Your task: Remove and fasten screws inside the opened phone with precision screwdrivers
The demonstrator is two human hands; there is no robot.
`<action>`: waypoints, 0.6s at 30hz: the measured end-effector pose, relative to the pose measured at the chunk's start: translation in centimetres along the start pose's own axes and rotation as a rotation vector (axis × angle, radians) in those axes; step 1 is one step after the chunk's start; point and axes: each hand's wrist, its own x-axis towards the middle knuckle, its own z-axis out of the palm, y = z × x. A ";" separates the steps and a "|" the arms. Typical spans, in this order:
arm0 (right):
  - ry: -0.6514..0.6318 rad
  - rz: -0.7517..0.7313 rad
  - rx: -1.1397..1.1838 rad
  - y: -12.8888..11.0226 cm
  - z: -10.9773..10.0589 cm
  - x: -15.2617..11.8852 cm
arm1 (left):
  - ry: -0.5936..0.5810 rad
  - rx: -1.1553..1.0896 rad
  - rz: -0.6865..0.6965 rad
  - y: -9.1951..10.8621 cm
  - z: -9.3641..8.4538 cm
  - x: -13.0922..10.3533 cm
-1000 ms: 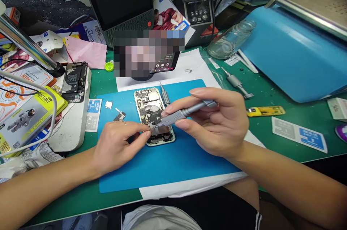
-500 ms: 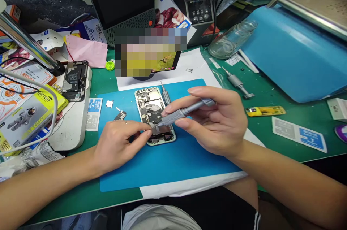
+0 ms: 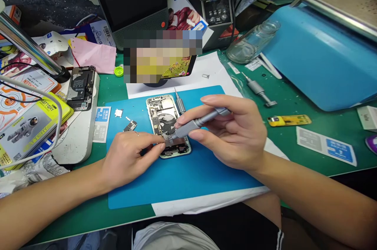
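An opened smartphone (image 3: 165,108) lies on the blue mat (image 3: 188,181), its inner parts exposed. My right hand (image 3: 240,140) is closed around a grey screwdriver (image 3: 191,126), which slants down and left over the phone's lower half. At the phone's lower left edge, my left hand (image 3: 126,156) has thumb and index finger pressed together beside the screwdriver's tip. What those fingertips grip, if anything, is too small to make out. A second screwdriver (image 3: 180,103) lies beside the phone's upper right. Small metal phone parts (image 3: 130,125) rest to the phone's left.
On the left, another opened phone (image 3: 80,87) sits on a white device, near battery boxes (image 3: 41,128). A propped phone (image 3: 182,67) shows a lit screen at the back. Rightward lie a third screwdriver (image 3: 259,91), a glass jar (image 3: 250,44) and a yellow tool (image 3: 290,120).
My right hand and its screwdriver have shifted very slightly left. The left hand keeps its place at the phone's edge. The picture on the propped phone's screen differs.
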 end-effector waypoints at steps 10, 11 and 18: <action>0.005 0.007 0.002 0.0 -0.1 -0.2 | -0.009 -0.015 -0.007 0.1 -0.2 0.0; 0.010 0.005 -0.001 0.0 -0.1 -0.1 | -0.005 -0.016 -0.009 0.2 -0.2 0.0; 0.059 -0.016 -0.045 0.0 -0.1 0.1 | 0.029 -0.003 -0.039 0.3 -0.1 0.0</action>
